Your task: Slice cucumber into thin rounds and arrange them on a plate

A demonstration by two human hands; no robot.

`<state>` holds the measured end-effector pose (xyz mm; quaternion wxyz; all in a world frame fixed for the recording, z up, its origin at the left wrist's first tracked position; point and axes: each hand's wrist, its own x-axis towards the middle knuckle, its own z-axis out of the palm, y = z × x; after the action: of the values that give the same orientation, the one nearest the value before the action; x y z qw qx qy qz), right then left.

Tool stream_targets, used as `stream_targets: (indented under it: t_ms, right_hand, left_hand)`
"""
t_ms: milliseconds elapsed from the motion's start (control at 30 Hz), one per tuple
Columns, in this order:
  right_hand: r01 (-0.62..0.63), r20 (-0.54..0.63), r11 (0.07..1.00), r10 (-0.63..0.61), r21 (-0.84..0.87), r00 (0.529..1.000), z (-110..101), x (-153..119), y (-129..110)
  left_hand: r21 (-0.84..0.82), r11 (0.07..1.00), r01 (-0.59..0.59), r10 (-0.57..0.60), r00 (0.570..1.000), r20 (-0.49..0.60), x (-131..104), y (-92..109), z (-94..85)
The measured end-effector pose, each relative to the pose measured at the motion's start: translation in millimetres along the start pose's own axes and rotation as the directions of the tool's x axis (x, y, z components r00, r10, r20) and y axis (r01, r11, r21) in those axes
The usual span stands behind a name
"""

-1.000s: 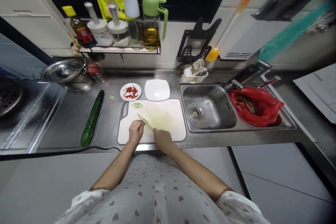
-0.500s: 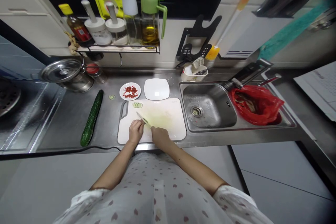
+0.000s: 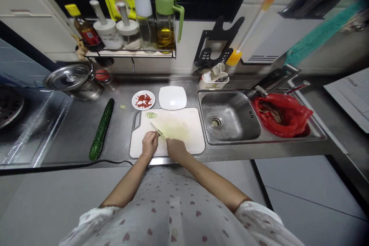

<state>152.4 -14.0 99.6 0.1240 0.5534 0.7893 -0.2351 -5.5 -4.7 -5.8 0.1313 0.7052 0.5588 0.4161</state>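
Note:
My right hand (image 3: 176, 150) is closed round the handle of a knife (image 3: 155, 127), whose pale blade points up and left over the white cutting board (image 3: 190, 123). Fingers bunched together, my left hand (image 3: 150, 144) rests on the board with its tips against the blade's near side; whatever they pinch is hidden. A few thin cucumber slices (image 3: 151, 115) overlap near the board's top left. On the counter to the left lies a whole dark green cucumber (image 3: 101, 130).
Behind the board stand a plate of chopped red bits (image 3: 152, 100) and a square white plate (image 3: 172, 98). To the right is the sink (image 3: 230, 123), with a red plastic bag (image 3: 296, 119) beside it. A lidded pot (image 3: 86, 88) stands back left, below a bottle rack (image 3: 129, 54).
Almost nothing differs. The whole view has shifted very slightly, while both hands and the knife keep the same place on the board.

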Motion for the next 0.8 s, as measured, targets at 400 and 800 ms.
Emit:
stream_targets:
  t_ms: [400,800]
  right_hand:
    - [0.021,-0.024,1.000,-0.021,-0.001,0.999,-2,7,2]
    - [0.036,-0.032,0.999,-0.036,-0.002,0.999,1,15,2]
  left_hand:
    - [-0.010,1.000,0.006,-0.006,1.000,-0.004,0,1,0.6]
    - [-0.004,1.000,0.002,-0.002,1.000,0.001,1,2,-0.9]
